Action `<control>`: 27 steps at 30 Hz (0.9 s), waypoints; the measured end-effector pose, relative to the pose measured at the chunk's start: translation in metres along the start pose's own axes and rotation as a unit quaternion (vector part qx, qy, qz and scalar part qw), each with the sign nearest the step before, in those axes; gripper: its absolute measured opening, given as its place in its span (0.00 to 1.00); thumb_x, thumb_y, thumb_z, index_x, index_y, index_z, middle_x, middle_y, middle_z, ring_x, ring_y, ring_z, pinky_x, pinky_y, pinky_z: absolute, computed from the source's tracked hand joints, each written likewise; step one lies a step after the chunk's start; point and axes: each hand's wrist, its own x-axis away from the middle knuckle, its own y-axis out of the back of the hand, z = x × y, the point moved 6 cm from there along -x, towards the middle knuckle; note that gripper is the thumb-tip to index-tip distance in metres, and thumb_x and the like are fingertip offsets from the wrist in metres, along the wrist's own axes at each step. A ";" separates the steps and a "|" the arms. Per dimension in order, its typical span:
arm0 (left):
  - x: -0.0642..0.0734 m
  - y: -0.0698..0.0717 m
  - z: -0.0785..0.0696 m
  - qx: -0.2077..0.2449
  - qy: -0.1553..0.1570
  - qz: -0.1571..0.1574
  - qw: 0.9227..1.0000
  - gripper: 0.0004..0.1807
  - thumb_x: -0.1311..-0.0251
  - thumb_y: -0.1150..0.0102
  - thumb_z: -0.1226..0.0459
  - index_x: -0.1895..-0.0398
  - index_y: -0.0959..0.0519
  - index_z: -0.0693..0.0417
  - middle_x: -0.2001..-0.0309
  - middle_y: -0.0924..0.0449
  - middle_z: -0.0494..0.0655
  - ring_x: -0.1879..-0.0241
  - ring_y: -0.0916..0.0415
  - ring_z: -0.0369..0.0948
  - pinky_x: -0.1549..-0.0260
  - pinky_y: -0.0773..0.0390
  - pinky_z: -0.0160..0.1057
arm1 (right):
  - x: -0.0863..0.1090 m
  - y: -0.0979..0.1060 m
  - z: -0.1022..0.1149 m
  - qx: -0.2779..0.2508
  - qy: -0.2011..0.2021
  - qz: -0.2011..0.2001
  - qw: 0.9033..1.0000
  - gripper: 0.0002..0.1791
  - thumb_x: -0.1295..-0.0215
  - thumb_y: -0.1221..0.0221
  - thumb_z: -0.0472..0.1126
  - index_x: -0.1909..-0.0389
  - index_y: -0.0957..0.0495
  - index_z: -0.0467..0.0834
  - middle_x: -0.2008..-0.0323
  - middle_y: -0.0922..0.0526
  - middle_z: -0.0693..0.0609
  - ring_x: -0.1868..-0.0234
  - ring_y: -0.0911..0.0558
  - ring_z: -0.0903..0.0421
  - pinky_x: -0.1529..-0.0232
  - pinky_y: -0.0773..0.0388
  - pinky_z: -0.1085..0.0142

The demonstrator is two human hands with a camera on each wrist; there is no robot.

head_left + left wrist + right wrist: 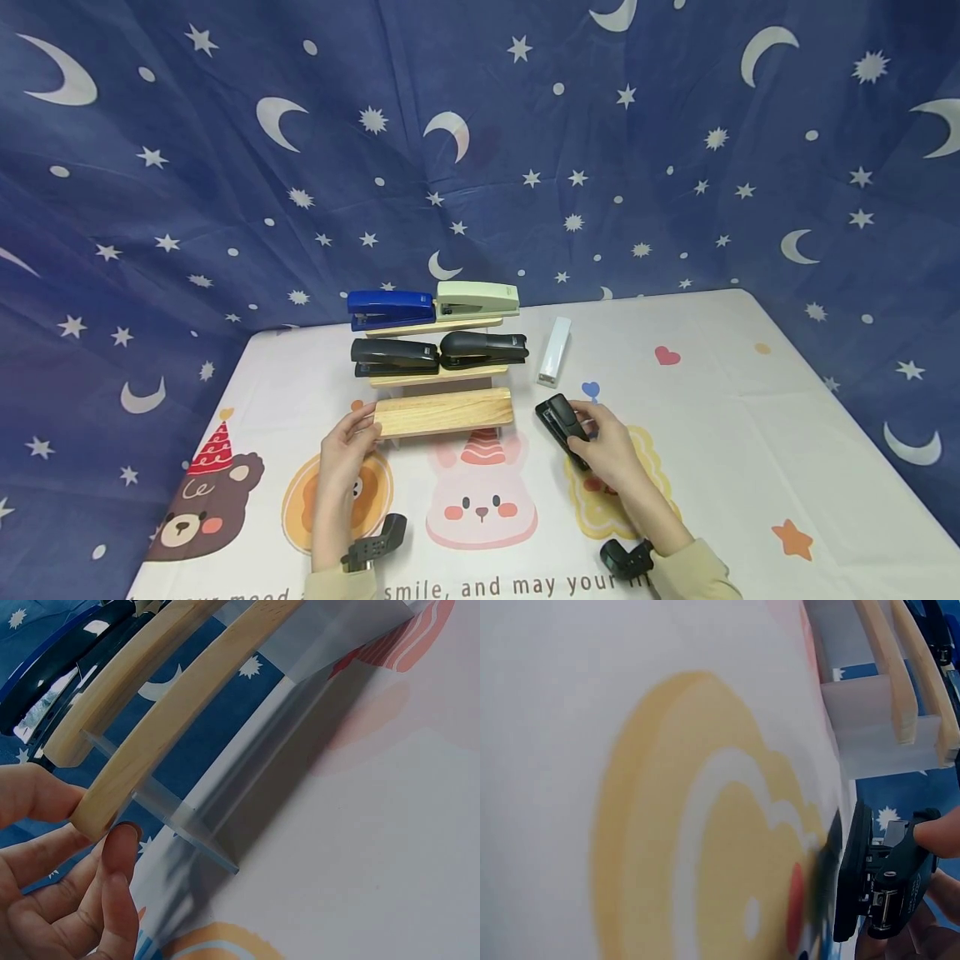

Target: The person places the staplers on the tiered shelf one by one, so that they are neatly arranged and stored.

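A three-tier display rack has wooden shelves on clear supports. My left hand (347, 443) pinches the left end of its lowest wooden shelf (444, 412), which carries nothing. In the left wrist view, fingertips (120, 847) lie against that shelf's end. To the right of the rack, my right hand (604, 440) grips a black stapler (562, 427), tilted close over the tablecloth. The right wrist view shows this black stapler (889, 877) end-on between thumb and fingers. On the middle shelf stand two black staplers, a left one (395, 356) and a right one (483, 348).
On the top shelf sit a blue stapler (392, 308) and a pale green stapler (477, 298). A white stapler (554, 352) lies on the tablecloth (720, 433), right of the rack. A blue curtain (480, 208) with moons and stars hangs behind the table.
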 end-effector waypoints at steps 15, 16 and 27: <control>0.000 0.000 0.000 0.001 -0.002 0.003 1.000 0.23 0.37 0.47 0.65 0.37 0.28 0.54 0.42 0.25 0.57 0.63 0.24 0.26 0.60 0.23 0.28 | 0.004 0.010 0.016 -0.021 0.020 0.005 1.000 0.29 0.51 0.40 0.29 0.43 0.25 0.40 0.52 0.21 0.41 0.54 0.23 0.49 0.60 0.27 0.70; 0.000 0.000 0.000 0.001 -0.002 0.003 1.000 0.23 0.37 0.47 0.65 0.37 0.29 0.53 0.42 0.25 0.57 0.63 0.24 0.26 0.60 0.23 0.28 | 0.004 0.011 0.017 -0.022 0.022 0.005 0.999 0.29 0.51 0.39 0.29 0.43 0.25 0.40 0.52 0.21 0.41 0.55 0.23 0.49 0.61 0.28 0.70; -0.001 0.001 0.000 -0.001 -0.002 0.004 1.000 0.23 0.38 0.46 0.66 0.37 0.28 0.53 0.43 0.24 0.56 0.62 0.24 0.28 0.59 0.23 0.30 | 0.005 0.012 0.034 -0.032 0.051 0.015 0.998 0.27 0.51 0.39 0.28 0.45 0.23 0.40 0.53 0.21 0.42 0.58 0.24 0.53 0.62 0.27 0.71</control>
